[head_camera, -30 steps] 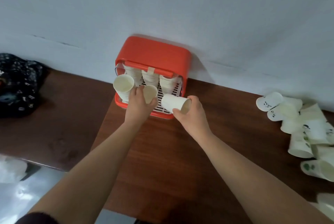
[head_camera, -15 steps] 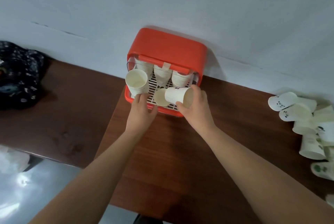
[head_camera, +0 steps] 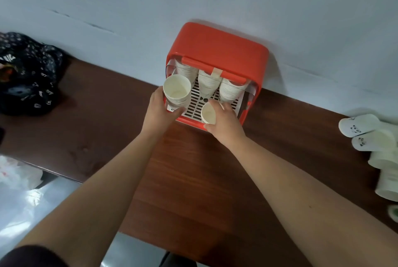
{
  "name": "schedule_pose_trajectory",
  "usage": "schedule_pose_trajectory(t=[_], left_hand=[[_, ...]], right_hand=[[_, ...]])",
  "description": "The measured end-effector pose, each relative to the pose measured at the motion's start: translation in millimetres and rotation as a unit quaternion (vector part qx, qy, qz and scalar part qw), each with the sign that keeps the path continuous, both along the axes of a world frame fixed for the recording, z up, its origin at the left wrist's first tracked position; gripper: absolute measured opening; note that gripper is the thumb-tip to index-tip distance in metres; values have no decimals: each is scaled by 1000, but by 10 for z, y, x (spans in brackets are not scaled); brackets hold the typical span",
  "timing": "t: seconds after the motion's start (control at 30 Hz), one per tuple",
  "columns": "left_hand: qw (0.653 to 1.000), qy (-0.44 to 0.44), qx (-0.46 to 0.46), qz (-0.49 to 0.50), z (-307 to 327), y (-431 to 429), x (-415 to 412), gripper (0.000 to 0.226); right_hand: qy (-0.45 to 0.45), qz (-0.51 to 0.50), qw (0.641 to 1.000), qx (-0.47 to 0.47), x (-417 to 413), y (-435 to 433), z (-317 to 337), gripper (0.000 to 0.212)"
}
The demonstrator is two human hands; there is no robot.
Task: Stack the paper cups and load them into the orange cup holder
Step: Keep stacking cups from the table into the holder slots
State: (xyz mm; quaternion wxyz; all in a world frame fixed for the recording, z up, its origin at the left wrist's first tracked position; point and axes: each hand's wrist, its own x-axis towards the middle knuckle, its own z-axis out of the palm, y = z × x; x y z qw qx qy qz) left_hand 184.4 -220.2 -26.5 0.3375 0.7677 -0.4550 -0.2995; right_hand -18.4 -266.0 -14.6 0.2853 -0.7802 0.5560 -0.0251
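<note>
Head view: left hand grips a stack of white paper cups, right hand curls round a single white paper cup (mouth upward), both over the white slotted tray of the orange plastic cup holder; loose white cups lie far right

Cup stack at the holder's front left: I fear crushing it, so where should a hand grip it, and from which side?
Wrap the side wall of the cup stack below the open mouth, coming from the left front, as the left hand does: the mouth faces up and other stacks crowd its back and right.
</note>
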Motion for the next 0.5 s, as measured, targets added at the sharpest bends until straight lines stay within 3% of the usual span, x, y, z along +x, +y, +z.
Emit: schedule_pose_trajectory(t=[0.2,0.37,0.5], left_hand=[[999,28,-33,17,-64,-122,-35,91],[999,25,-48,6,-104,-124,28,82],[999,30,-43,-2,-78,-131,88,79]], right_hand=[[-80,-26,993,87,27,-25,-139,78],[-166,-67,979,100,140,-3,-182,94],[-117,-51,991,51,243,-61,-206,82]])
